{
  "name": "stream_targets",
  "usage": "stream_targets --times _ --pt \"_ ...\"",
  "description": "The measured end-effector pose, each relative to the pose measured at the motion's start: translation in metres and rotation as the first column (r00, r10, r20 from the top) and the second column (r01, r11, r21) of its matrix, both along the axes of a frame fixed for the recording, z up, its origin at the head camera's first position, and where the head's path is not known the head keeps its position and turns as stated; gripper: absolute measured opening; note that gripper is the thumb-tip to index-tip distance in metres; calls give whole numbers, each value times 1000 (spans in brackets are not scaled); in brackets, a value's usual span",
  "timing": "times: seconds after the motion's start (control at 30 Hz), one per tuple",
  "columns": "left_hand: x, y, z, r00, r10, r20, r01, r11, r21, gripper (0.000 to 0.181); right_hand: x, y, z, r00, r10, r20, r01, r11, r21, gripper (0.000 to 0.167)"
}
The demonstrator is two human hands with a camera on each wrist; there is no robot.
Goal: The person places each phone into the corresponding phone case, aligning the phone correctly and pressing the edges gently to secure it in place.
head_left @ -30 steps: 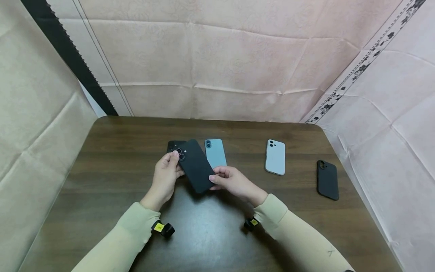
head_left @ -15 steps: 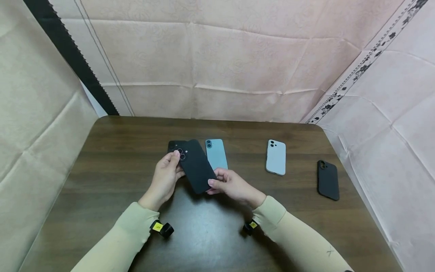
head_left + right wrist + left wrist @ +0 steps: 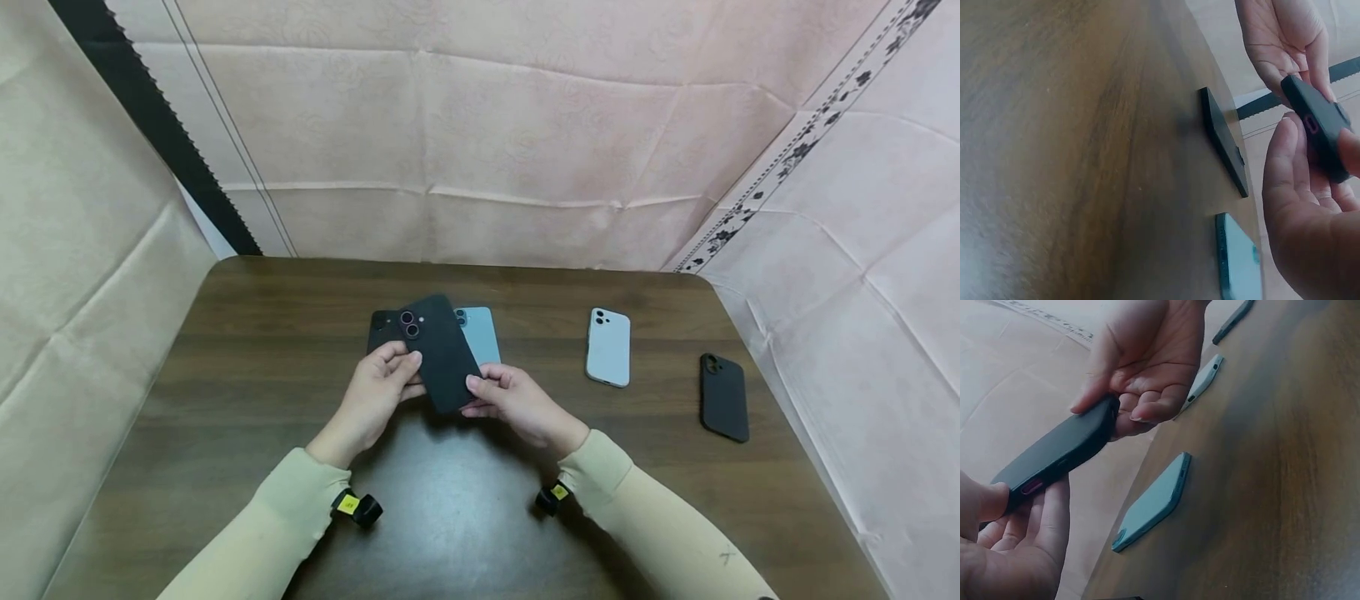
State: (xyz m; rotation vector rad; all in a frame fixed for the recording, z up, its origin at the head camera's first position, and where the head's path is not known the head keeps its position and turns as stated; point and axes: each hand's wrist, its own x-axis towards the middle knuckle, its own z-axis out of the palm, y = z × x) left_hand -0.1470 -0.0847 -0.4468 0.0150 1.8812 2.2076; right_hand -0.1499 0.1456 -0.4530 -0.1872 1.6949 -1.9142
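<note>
Above the table, both hands hold a phone in a black case [image 3: 441, 354], its back with two pink-ringed lenses facing up. My left hand [image 3: 369, 400] pinches its left edge below the lenses, thumb on top and fingers underneath. At the lower right corner, my right hand [image 3: 519, 407] pinches it between thumb and fingers. A pinkish slot shows in the side of the black case [image 3: 1060, 450] in the left wrist view. Behind the held phone, a black phone [image 3: 381, 329] and a light blue phone [image 3: 483, 333] lie on the table, each partly covered from the head view.
Further right on the brown wooden table [image 3: 225, 400] lie a white phone or case [image 3: 608, 347] and a black case [image 3: 723, 397] with a camera opening. Pale cloth [image 3: 487, 150] hangs along the back and sides of the table.
The held phone has moved slightly up and away, and turned a little more upright. My left thumb has gone from beside the lenses to lower on the left edge. My right hand keeps its grip.
</note>
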Motion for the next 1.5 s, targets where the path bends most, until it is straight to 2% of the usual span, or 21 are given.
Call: stream_targets --times 0.2,0.43,0.73,0.97,1.3,1.4,1.5 --pt "0 -1 -2 1000 4 -16 -3 1000 28 29 0 -4 5 1000 0 -22 1 1000 10 36" --pt "2 -3 -3 1000 -4 10 5 999 -49 32 -4 -6 5 999 -32 -44 32 999 6 33" --pt "3 -2 -4 999 -41 14 41 998 -44 33 -5 -4 8 999 -10 -51 11 1000 19 36" --pt "2 -4 -6 998 -55 22 56 996 -63 33 -4 -8 8 997 -18 -78 21 999 36 29" --pt "3 -5 -8 996 -69 48 74 991 -115 35 -2 -8 4 999 -17 -39 18 999 30 23" --pt "4 -4 -8 996 -72 59 79 989 -126 36 -2 -8 2 998 -30 -50 33 998 53 25" --pt "5 -5 -8 995 -79 63 88 986 -145 37 -2 -9 2 992 -72 -102 84 989 124 26"
